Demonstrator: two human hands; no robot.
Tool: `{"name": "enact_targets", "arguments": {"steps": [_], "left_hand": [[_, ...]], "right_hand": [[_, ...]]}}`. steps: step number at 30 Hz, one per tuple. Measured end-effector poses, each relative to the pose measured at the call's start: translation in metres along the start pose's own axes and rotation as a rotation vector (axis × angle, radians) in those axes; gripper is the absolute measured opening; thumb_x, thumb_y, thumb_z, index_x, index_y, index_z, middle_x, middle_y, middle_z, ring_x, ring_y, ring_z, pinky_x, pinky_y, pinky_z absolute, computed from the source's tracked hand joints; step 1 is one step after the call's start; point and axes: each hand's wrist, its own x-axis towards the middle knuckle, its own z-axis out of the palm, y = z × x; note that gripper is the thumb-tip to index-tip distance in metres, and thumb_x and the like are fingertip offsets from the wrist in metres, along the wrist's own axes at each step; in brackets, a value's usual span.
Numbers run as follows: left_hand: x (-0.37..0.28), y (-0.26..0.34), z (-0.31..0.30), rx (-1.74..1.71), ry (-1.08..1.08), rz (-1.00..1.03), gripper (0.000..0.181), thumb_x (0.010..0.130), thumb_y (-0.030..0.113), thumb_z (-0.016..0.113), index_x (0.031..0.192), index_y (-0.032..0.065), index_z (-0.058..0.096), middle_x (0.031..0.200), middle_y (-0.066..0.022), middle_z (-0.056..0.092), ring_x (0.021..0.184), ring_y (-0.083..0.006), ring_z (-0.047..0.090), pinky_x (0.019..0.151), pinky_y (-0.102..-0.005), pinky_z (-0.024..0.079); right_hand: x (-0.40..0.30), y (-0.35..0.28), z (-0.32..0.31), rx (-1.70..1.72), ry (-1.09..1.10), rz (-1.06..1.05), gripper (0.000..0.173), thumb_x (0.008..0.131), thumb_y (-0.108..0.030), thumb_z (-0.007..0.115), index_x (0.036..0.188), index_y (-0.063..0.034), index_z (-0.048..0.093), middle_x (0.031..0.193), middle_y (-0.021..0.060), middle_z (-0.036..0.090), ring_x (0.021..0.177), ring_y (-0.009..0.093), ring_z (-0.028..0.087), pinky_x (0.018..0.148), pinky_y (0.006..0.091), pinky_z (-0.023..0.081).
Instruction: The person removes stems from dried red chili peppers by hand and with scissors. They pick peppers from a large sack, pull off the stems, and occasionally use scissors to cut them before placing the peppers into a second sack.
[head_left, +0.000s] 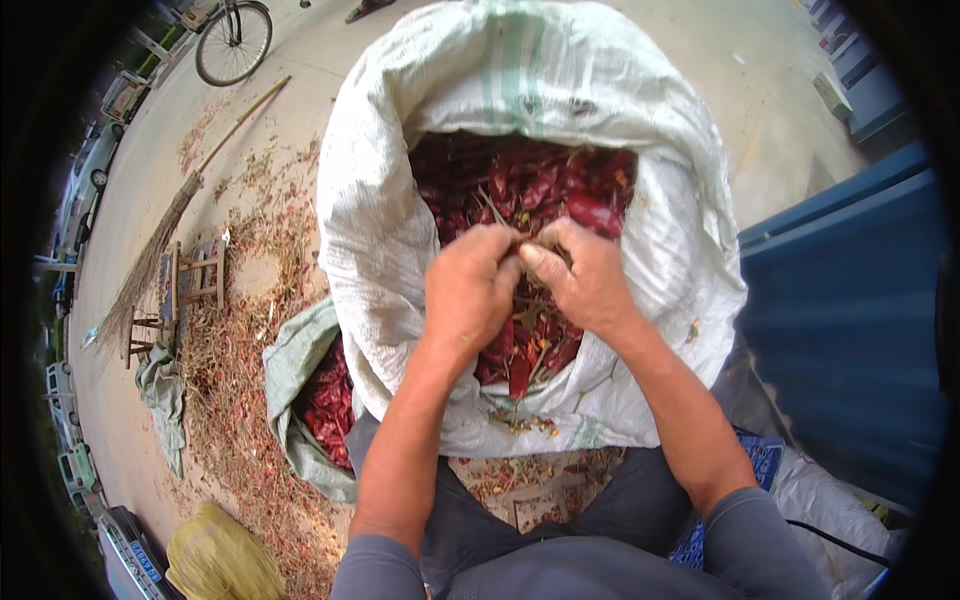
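Note:
A large white woven plastic sack with a rolled-down rim and green stripes stands before me. Inside it are dried red chilli peppers, mixed with stems and leaf bits. My left hand and my right hand meet over the sack's mouth, fingertips almost touching. Both pinch a small red piece, seemingly a dried chilli, mostly covered by the fingers. A thin dry stem sticks out just beyond them. Loose chilli scraps lie on the near rim.
A smaller green sack of chillies stands at left, among chilli debris. Beyond are a wooden stool, a twig broom and a bicycle wheel. A blue metal panel rises at right; a yellow sack lies lower left.

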Motion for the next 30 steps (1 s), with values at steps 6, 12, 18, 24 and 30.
{"name": "enact_targets", "arguments": {"steps": [6, 12, 18, 24, 30], "left_hand": [[0.001, 0.000, 0.006, 0.116, -0.016, 0.101, 0.018, 0.079, 0.011, 0.073, 0.093, 0.0058, 0.062, 0.083, -0.0135, 0.062, 0.081, -0.0361, 0.063, 0.069, -0.0461, 0.050], [0.000, 0.001, -0.009, -0.309, -0.218, -0.246, 0.023, 0.094, 0.015, 0.069, 0.110, -0.0004, 0.066, 0.087, -0.0165, 0.070, 0.077, -0.0195, 0.065, 0.073, -0.0324, 0.052], [-0.002, 0.008, 0.003, 0.038, -0.162, -0.139, 0.022, 0.089, 0.020, 0.067, 0.105, 0.0054, 0.069, 0.097, -0.0173, 0.070, 0.091, -0.0379, 0.067, 0.078, -0.0463, 0.053], [-0.005, 0.000, 0.001, -0.004, -0.127, -0.213, 0.023, 0.089, 0.018, 0.066, 0.106, 0.0034, 0.069, 0.100, -0.0189, 0.071, 0.093, -0.0395, 0.067, 0.081, -0.0447, 0.053], [0.000, 0.007, -0.001, -0.151, 0.046, -0.175, 0.019, 0.090, 0.014, 0.066, 0.104, 0.0013, 0.069, 0.094, -0.0178, 0.070, 0.085, -0.0348, 0.068, 0.077, -0.0398, 0.053]], "right_hand": [[0.004, 0.004, -0.005, -0.003, -0.026, -0.059, 0.022, 0.094, -0.022, 0.063, 0.091, -0.0005, 0.067, 0.080, 0.0184, 0.066, 0.074, 0.035, 0.066, 0.067, 0.0413, 0.051], [0.012, -0.009, -0.018, 0.074, -0.133, 0.116, 0.023, 0.094, -0.022, 0.062, 0.091, 0.0003, 0.069, 0.078, 0.0115, 0.067, 0.072, 0.019, 0.063, 0.068, 0.0326, 0.049], [0.007, -0.002, -0.010, -0.279, -0.004, -0.300, 0.015, 0.090, -0.016, 0.065, 0.083, -0.0035, 0.068, 0.077, 0.0135, 0.065, 0.072, 0.034, 0.065, 0.065, 0.0431, 0.052], [0.008, -0.012, 0.009, -0.649, 0.014, -0.510, 0.010, 0.086, -0.010, 0.067, 0.079, -0.0054, 0.062, 0.072, 0.0087, 0.058, 0.062, 0.028, 0.058, 0.059, 0.0378, 0.052], [0.018, -0.022, 0.021, -0.142, 0.300, -0.293, 0.015, 0.090, -0.011, 0.064, 0.078, -0.0020, 0.060, 0.068, 0.0073, 0.056, 0.055, 0.024, 0.054, 0.056, 0.0345, 0.048]]}}
